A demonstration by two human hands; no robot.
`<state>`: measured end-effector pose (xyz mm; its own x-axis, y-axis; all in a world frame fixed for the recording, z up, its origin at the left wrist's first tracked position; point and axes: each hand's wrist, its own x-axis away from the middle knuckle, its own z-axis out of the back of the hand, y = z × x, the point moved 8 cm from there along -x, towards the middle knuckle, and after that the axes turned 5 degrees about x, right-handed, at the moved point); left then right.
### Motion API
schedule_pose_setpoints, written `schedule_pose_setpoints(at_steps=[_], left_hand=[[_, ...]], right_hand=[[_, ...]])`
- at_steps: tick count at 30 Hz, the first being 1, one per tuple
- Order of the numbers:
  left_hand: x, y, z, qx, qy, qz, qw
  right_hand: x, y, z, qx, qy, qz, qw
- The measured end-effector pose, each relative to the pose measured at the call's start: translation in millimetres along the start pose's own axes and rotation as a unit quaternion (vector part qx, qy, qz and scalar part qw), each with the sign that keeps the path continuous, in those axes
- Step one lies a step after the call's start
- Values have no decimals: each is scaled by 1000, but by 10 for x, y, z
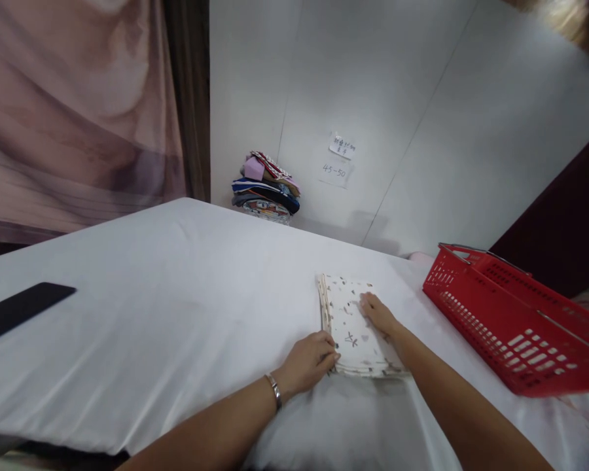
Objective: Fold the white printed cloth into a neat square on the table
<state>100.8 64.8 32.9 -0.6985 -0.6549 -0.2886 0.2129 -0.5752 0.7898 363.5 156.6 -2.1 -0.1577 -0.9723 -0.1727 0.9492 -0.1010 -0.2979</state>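
A cream-coloured folded cloth (346,320) with a small scattered print lies on the white-covered table, its layers showing along the left and near edges. At its near left corner, my left hand (311,360) has its fingers closed on the cloth, with a bracelet (275,391) at the wrist. My right hand (379,314) rests on the upper right part of the cloth, fingers lying against its top. What kind of cloth item it is, I cannot make out.
To the right stands a red plastic basket (495,327) with metal handles. A dark flat object (24,307) lies at the far left. Beyond the table's back edge is a stack of folded fabrics (265,186) by the wall. Paper notes (334,171) hang on the wall; a pink curtain (78,118) hangs left.
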Motion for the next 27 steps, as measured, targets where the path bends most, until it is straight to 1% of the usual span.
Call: schedule_pose_setpoints(at_steps=[3, 6, 9, 10, 12, 14, 15, 16, 18, 21, 24, 27], left_hand=[[2, -11, -3, 8, -2, 3, 1000], [2, -28, -10, 19, -2, 6, 1000], [0, -48, -17, 34, 0, 11, 999], [0, -51, -19, 40, 0, 11, 999], [1, -50, -22, 48, -2, 8, 999], [2, -45, -18, 51, -3, 4, 999], [4, -42, -15, 51, -4, 4, 999], [6, -38, -11, 49, -5, 3, 999], [14, -21, -7, 44, -11, 1, 999], [34, 30, -21, 34, -35, -13, 999], [51, 69, -30, 26, -48, -29, 998], [54, 66, -38, 21, -48, -35, 998]], right_hand=[[-13, 304, 177, -69, 35, -95, 993], [96, 513, 262, -75, 17, -165, 983], [299, 608, 327, -82, -3, -215, 973], [378, 617, 339, -91, -15, -228, 969], [545, 610, 308, -148, -67, -261, 952], [703, 555, 234, -240, -136, -287, 917], [766, 519, 208, -283, -163, -293, 899], [811, 494, 203, -312, -176, -295, 886], [855, 503, 241, -326, -163, -293, 884], [908, 612, 275, -308, -127, -308, 891], [962, 690, 253, -290, -120, -319, 895], [988, 708, 273, -269, -113, -319, 902]])
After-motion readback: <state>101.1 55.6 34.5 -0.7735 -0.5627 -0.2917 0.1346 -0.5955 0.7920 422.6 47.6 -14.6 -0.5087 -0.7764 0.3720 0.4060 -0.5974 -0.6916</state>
